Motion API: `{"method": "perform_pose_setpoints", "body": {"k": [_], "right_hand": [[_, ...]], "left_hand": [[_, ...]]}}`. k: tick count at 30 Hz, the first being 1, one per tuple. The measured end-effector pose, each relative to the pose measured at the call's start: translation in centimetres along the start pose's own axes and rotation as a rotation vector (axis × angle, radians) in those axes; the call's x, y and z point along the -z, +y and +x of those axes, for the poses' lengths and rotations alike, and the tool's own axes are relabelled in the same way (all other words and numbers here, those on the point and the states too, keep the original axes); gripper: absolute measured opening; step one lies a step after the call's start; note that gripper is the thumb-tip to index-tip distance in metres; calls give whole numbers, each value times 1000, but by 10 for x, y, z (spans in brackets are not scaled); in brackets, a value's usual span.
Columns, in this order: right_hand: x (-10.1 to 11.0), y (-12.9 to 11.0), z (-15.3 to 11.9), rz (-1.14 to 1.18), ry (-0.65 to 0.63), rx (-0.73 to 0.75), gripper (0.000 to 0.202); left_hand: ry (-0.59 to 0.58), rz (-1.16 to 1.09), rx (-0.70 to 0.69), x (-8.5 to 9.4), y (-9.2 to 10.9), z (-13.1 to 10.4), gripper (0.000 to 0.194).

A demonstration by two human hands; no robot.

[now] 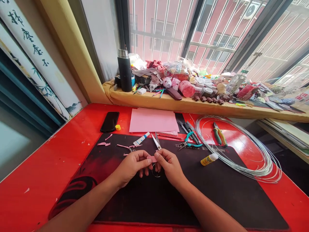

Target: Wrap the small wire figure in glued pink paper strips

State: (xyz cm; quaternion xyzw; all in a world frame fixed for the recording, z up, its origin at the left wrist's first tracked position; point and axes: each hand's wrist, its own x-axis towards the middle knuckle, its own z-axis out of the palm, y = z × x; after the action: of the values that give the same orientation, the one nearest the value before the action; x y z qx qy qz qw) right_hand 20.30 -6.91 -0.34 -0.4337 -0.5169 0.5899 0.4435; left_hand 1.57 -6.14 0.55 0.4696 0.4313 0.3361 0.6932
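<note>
A small strip of pink paper is stretched between my two hands above the black desk mat. My left hand pinches its left end, thumb against fingers. The right end is pinched by my right hand. Scissors lie just beyond, blades apart and pointing away; a handle loop shows beneath my right fingers, and whether those fingers touch it I cannot tell. Left of them are a twisted pink paper-wrapped piece, partly behind my left hand, and a white-and-blue tube.
Pink paper sheets lie at the back, near a black phone and a yellow cap. Teal pliers, a yellow glue bottle, a wire coil and green-yellow pliers are on the right. A crowded windowsill stands behind.
</note>
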Motion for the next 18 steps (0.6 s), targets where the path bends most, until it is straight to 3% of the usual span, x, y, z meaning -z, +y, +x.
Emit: {"method": "perform_pose_setpoints", "body": {"k": [18], "right_hand": [[4,-1,2,-27,42,-3,43]], "left_hand": [[-125,56,-32,-12,-10,1,57]]}}
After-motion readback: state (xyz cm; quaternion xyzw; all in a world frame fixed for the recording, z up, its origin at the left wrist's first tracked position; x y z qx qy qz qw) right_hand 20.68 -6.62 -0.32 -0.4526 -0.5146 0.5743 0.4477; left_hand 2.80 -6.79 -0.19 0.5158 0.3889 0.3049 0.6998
